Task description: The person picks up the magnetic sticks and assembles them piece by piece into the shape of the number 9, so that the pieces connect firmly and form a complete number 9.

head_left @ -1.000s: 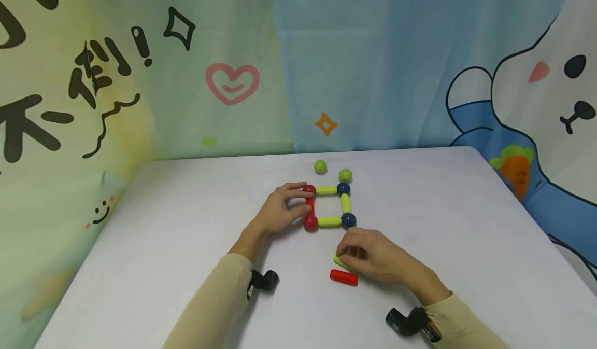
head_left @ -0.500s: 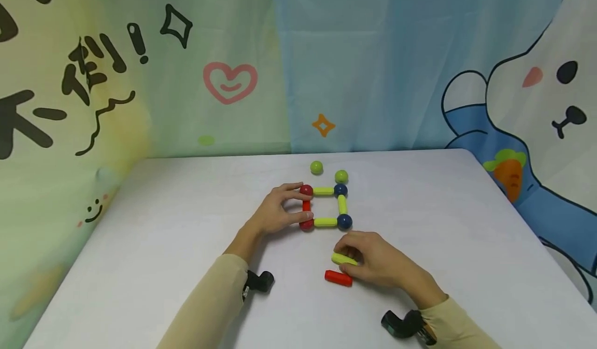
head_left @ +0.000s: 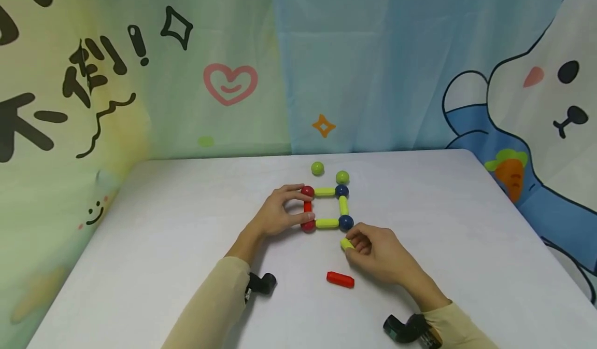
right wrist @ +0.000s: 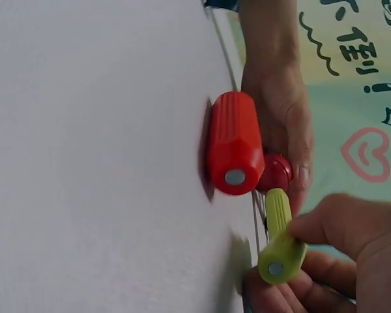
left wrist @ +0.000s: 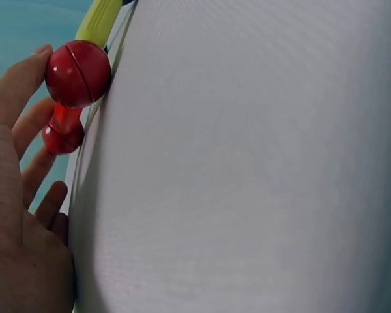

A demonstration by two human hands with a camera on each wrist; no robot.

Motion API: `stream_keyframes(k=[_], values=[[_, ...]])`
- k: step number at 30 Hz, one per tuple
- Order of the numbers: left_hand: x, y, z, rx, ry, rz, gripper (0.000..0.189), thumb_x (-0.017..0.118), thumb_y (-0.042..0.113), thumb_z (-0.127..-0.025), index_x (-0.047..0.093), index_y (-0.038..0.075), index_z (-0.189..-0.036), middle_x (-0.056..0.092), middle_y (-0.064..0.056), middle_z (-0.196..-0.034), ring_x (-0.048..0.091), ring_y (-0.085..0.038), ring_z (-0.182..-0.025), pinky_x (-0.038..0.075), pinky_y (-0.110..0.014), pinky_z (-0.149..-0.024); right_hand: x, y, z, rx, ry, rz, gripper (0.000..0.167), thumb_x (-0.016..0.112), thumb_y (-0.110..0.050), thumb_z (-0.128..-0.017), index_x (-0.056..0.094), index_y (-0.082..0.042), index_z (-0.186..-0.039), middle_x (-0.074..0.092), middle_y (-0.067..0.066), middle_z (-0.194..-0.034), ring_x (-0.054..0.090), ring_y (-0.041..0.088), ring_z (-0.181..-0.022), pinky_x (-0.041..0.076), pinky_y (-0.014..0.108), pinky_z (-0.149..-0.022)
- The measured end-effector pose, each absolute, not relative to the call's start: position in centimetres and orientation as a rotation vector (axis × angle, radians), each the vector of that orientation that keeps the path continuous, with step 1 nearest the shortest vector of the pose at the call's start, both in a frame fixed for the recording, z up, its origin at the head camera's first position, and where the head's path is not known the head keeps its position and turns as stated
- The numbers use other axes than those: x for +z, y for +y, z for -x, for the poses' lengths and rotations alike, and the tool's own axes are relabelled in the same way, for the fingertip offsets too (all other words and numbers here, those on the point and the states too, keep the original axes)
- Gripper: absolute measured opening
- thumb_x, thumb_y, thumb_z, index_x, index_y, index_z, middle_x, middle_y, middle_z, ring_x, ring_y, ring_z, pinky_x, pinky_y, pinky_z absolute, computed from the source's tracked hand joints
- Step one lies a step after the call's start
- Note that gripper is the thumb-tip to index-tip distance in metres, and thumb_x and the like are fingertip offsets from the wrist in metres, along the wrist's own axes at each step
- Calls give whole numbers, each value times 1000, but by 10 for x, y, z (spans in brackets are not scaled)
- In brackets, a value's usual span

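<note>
A square of magnetic rods and balls lies on the table, with yellow-green rods (head_left: 325,192), a red rod (head_left: 308,206), red balls (head_left: 308,225) at left and blue balls (head_left: 346,222) at right. My left hand (head_left: 280,211) holds its red side, thumb at the near red ball (left wrist: 78,74) and fingers by the far red ball (left wrist: 63,135). Just below the near blue corner, my right hand (head_left: 380,250) pinches a loose yellow-green magnetic rod (right wrist: 283,261) between thumb and fingers. The rod's silvery end shows in the right wrist view; part of it is hidden by the thumb.
A loose red rod (head_left: 340,279) lies on the white table (head_left: 163,235), near my right hand. Two green balls sit beyond the square, one green ball (head_left: 317,168) farther back and another green ball (head_left: 342,177) close behind the far blue corner. A printed curtain (head_left: 373,69) hangs behind.
My right hand has picked up the yellow-green rod from beside the red rod and moved it forward toward the near blue ball. My left hand stays at the red side.
</note>
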State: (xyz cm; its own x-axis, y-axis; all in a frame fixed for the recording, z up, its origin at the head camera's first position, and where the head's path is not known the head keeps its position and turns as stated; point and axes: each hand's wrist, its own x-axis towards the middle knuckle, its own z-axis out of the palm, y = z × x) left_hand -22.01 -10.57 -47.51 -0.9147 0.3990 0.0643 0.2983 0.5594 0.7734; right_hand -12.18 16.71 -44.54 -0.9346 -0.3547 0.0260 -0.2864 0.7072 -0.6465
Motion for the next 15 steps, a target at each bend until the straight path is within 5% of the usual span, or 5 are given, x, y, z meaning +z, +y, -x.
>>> stream_keyframes(k=[15], values=[[-478,-105,221,1303,2660,-613,42,80,42,-87,73,25,-125,46,1,-157,34,-28,-149,33,-56,-117,-452,158,123,-1197,2896,172,23,76,-20,-91,69,-5,-107,70,1,-89,63,11,-77,52,23,-69]])
